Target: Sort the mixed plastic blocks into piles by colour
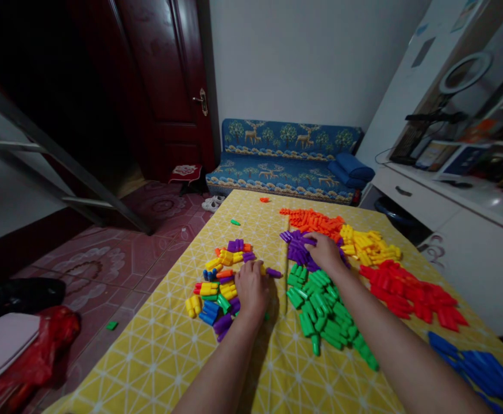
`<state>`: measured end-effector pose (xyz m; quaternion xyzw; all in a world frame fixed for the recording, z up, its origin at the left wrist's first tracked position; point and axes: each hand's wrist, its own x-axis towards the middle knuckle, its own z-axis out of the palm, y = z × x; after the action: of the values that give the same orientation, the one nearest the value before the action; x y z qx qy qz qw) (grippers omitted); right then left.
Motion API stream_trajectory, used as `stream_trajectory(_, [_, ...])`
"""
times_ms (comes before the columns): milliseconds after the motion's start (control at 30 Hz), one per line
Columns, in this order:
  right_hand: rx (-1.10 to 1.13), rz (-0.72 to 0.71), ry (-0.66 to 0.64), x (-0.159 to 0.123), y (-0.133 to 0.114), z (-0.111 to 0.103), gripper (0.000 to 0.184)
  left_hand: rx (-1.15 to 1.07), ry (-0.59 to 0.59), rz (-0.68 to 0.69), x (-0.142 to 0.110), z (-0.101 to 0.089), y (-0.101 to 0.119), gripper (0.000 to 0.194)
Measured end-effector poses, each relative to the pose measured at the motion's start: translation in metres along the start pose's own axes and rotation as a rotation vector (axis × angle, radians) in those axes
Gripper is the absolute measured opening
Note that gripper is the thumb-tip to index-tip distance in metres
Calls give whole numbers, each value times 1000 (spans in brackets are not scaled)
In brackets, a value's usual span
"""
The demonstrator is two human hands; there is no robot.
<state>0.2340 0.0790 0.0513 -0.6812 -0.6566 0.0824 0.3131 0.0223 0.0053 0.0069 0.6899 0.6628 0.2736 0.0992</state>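
Colour piles (329, 313) lie sorted, a mixed pile (210, 289) remains, and whether the curled left hand (251, 287) or right hand (322, 252) pinches anything I cannot tell.

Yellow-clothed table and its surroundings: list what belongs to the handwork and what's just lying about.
Likely in use:
mixed-colour plastic pieces, at the left hand
purple plastic pieces, at the right hand
plastic orange pile, yellow pile, red pile, green pile, blue pile

Apparently lying about:
pale shoes on the floor
crumpled red plastic bag
white ring light
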Motion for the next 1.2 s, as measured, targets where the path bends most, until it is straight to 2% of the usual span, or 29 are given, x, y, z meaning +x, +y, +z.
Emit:
stream_trajectory(100, [-102, 64, 97, 1, 6, -14, 33, -8, 4, -13, -1, 1, 0, 39])
stream_trajectory(200, [-165, 55, 119, -12, -8, -11, 41, -5, 2, -24, -1, 1, 0, 42])
stream_trajectory(400, [-146, -203, -224, -56, -49, 36, 34, 4, -6, -20, -1, 1, -1, 44])
stream_trajectory(500, [-158, -226, -299, -71, -56, 54, 32, 4, -1, -29, 0, 1, -2, 38])
stream_trajectory(567, [-168, -217, -309, -72, -56, 57, 24, 3, -1, -25, 0, 2, -3, 40])
stream_trajectory(667, [-177, -190, -278, -56, -51, 48, 18, 5, -5, -27, 0, 4, -4, 42])
stream_trajectory(767, [-201, -135, -189, -29, -43, 30, 20, 6, 7, -39, -1, 4, -4, 39])
stream_trajectory(867, [-235, -60, -72, -7, -34, 11, 27, -32, 22, -36, 0, 4, -5, 43])
stream_trajectory(967, [-262, -3, 39, -3, -30, 0, 38, -164, 97, -16, 2, 5, -8, 44])
stream_trajectory(1067, [-56, -60, 47, -17, -36, 8, 41, -371, 233, 59, 5, 5, -10, 37])
stream_trajectory(1133, [151, -147, -38, -32, -45, 23, 42, -525, 300, 106, 6, 5, -10, 31])
stream_trajectory(1200, [268, -216, -141, -49, -56, 42, 47, -671, 323, 104, 6, 3, -11, 25])
